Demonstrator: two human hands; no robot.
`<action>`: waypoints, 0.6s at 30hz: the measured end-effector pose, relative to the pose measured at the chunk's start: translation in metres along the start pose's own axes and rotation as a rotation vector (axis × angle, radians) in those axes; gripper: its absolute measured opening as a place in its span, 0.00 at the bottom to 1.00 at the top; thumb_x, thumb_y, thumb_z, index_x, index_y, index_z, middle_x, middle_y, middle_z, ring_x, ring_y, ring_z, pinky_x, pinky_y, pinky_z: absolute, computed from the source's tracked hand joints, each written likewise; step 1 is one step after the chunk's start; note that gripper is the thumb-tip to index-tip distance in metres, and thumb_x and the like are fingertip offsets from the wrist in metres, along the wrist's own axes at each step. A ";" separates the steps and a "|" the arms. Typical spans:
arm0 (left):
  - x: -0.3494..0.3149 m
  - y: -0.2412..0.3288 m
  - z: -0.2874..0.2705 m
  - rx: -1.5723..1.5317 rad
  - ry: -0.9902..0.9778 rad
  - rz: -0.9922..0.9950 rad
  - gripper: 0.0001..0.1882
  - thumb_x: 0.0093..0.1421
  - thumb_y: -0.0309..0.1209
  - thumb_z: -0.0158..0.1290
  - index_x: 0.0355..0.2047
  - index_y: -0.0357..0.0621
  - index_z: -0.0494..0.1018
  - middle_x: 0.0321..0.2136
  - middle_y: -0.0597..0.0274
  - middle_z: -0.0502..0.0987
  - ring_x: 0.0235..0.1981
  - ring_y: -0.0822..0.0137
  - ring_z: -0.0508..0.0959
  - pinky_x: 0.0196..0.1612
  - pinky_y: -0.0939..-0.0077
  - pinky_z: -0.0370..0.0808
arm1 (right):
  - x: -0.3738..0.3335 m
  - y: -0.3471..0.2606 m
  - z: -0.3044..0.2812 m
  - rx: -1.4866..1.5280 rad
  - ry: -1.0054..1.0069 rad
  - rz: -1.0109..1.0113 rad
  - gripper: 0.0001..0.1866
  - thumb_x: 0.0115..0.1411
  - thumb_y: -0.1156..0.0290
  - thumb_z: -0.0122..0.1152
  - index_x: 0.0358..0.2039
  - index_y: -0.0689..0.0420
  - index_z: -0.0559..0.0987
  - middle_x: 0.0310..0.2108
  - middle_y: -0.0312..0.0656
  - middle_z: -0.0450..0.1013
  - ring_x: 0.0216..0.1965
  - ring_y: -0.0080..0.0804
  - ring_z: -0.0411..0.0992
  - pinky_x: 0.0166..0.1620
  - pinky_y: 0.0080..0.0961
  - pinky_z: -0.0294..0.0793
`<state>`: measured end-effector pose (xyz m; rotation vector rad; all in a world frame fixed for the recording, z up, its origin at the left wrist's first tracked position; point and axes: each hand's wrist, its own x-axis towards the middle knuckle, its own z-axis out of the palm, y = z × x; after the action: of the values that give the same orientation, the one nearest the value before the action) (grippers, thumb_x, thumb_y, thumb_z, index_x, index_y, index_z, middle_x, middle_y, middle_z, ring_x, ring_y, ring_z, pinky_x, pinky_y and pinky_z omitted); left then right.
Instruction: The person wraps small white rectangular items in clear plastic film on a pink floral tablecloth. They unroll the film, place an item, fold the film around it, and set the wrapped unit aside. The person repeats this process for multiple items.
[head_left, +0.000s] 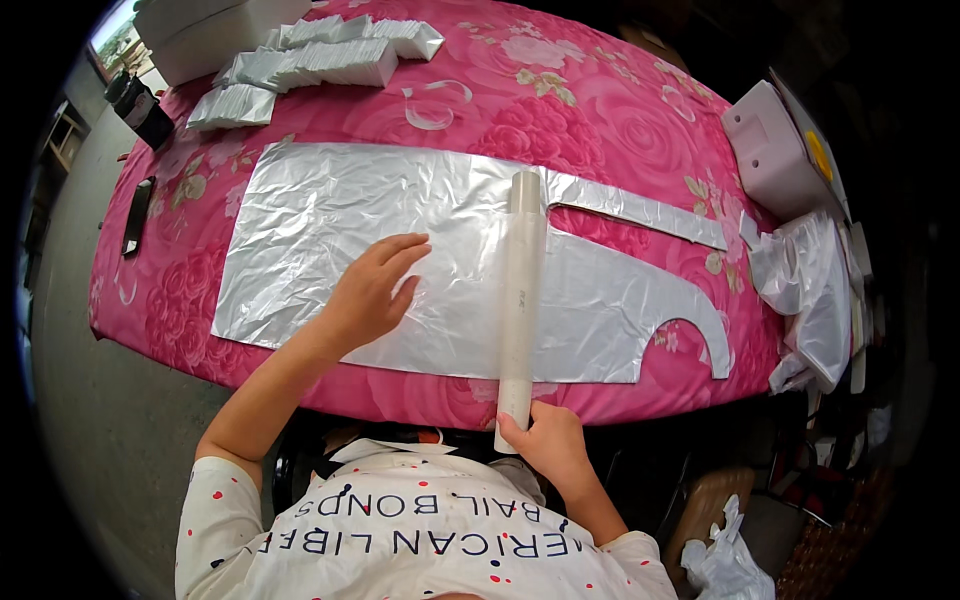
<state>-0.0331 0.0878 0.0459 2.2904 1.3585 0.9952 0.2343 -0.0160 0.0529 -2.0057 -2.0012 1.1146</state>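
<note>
flat palm on the foil, fist round the tube's near end

the left hand [372, 292] lies open and flat on the silver foil sheet [330, 250], fingers spread and pointing away from the body; it grips nothing, only presses down on the sheet. the foil spreads out under that palm in every direction, reaching well to the left of it and running on to the right beneath the tube, where its far end is cut into a curved notch [690, 345] and a narrow strip [640, 210]

the right hand [545, 440] is closed round the near end of a long white tube [520, 300], fingers wrapped on it at the table edge. from that grasp the tube runs straight away across the foil, its far end lying beyond the sheet's upper edge. the tube sits just to the right of the flat left palm, close but apart from the fingertips

everything rests on a table with a pink floral cloth [600, 110]. far beyond the left hand lie stacks of folded silver packets [320, 60]. well to the right of the tube hand sit a pale pink box [775, 150] and crumpled clear plastic bags [810, 290]. a dark phone [137, 215] lies far out to the left of the flat hand
</note>
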 end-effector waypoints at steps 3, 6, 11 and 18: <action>0.012 0.018 0.063 -0.152 -0.100 0.015 0.25 0.51 0.18 0.45 0.52 0.36 0.63 0.55 0.51 0.62 0.56 0.52 0.63 0.57 0.64 0.63 | -0.002 0.006 -0.007 -0.041 -0.004 0.024 0.24 0.49 0.48 0.57 0.26 0.61 0.79 0.20 0.52 0.73 0.25 0.49 0.73 0.31 0.39 0.72; 0.012 0.029 0.100 -0.175 -0.159 0.061 0.27 0.51 0.19 0.43 0.54 0.34 0.60 0.58 0.48 0.59 0.60 0.51 0.58 0.61 0.62 0.58 | -0.004 0.013 -0.009 -0.030 -0.014 0.047 0.25 0.49 0.47 0.56 0.26 0.62 0.79 0.20 0.53 0.73 0.25 0.50 0.73 0.31 0.39 0.72; 0.007 0.036 0.111 0.194 -0.311 0.154 0.30 0.56 0.31 0.40 0.58 0.30 0.53 0.61 0.45 0.54 0.63 0.53 0.52 0.64 0.60 0.47 | 0.011 0.017 -0.028 -0.035 -0.148 0.014 0.30 0.50 0.43 0.56 0.24 0.63 0.79 0.21 0.51 0.74 0.26 0.48 0.74 0.32 0.36 0.72; 0.011 0.039 0.112 0.300 -0.376 0.182 0.32 0.57 0.34 0.40 0.59 0.29 0.51 0.62 0.45 0.51 0.64 0.54 0.50 0.65 0.61 0.45 | 0.136 0.013 -0.084 0.428 -0.213 0.075 0.34 0.57 0.39 0.48 0.24 0.63 0.77 0.19 0.38 0.73 0.20 0.24 0.72 0.25 0.17 0.70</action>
<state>0.0733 0.0874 -0.0075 2.6869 1.2213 0.3881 0.2730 0.1396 0.0508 -1.8126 -1.5945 1.6672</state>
